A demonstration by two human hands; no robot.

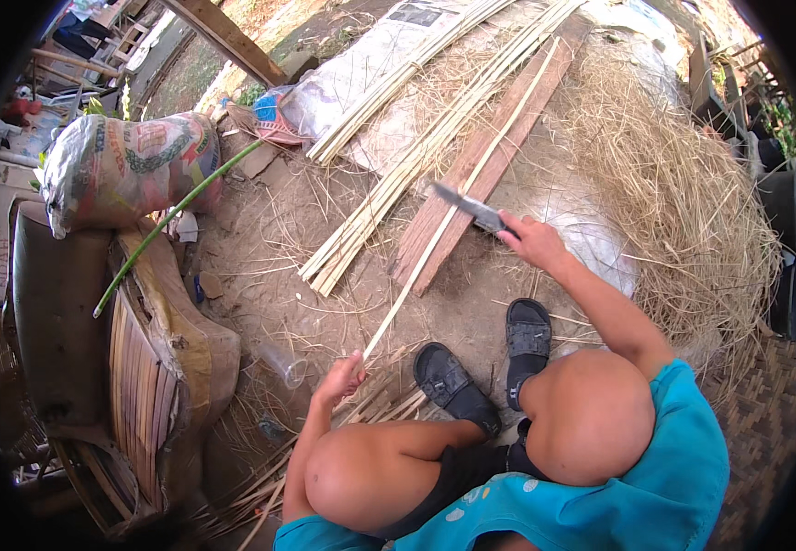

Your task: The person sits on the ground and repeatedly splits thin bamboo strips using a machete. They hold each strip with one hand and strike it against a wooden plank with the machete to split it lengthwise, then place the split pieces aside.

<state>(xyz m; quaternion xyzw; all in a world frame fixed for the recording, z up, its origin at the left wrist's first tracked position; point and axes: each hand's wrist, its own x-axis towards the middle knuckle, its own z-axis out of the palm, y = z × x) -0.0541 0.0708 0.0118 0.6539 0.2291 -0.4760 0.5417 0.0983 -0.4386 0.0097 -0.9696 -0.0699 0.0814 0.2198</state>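
Observation:
My left hand (343,377) is closed round the near end of a long pale bamboo strip (483,163). The strip runs away from me along a brown wooden plank (519,147) on the ground. My right hand (534,241) grips the dark handle of a knife (473,208). Its grey blade lies across the strip, above the plank, with the tip pointing left; whether it presses on the strip I cannot tell. Left of the plank lies a bundle of similar pale strips (389,205).
More strips (398,87) lie farther back on white sacking. A heap of thin shavings (683,202) covers the right side. On the left are a stuffed sack (136,170), a green bamboo stalk (178,211) and a worn chair (187,349). A clear plastic cup (283,365) lies near my left hand.

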